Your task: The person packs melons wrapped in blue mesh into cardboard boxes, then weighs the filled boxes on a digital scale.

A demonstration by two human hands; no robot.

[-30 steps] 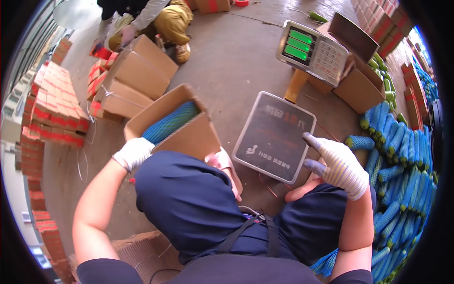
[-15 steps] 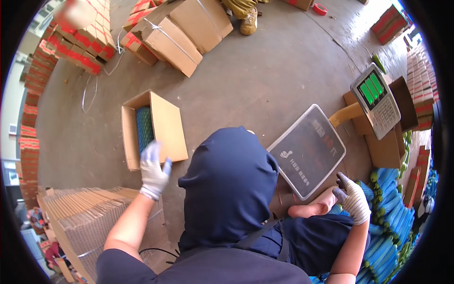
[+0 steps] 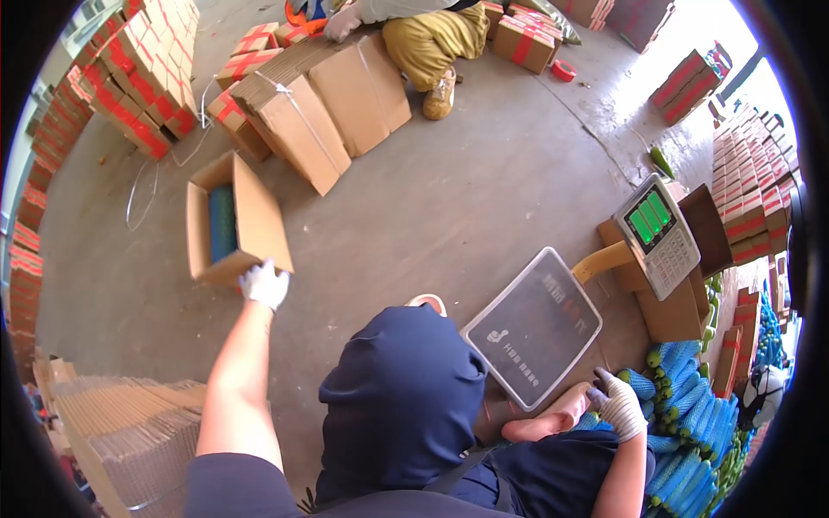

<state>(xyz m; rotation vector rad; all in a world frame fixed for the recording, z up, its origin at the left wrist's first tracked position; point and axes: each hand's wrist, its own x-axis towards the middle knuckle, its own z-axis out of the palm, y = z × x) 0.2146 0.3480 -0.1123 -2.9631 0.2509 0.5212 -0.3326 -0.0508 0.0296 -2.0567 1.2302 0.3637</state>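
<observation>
On the floor at the left lies a cardboard box [image 3: 259,211] on its side, its open mouth showing green produce in blue netting [image 3: 222,223]. My left hand [image 3: 264,285], in a pale glove, presses against the box's near end with the arm stretched out. Its fingers look extended against the cardboard, though their tips are partly hidden. My right hand [image 3: 620,406], gloved and with fingers apart, holds nothing. It hovers over my bent leg, next to a pile of green vegetables in blue net sleeves [image 3: 691,406].
A platform scale [image 3: 535,332] with a lit green display [image 3: 652,216] stands at front right. Flattened cartons [image 3: 129,423] are stacked at lower left. Tied cartons [image 3: 298,121] stand ahead, beside a co-worker in tan trousers [image 3: 432,43]. Red-taped boxes [image 3: 147,78] line the left.
My left hand has reached forward onto the box, which has slid away from me across the floor. My view has tilted up, showing more of the co-worker. My right hand stays by my leg.
</observation>
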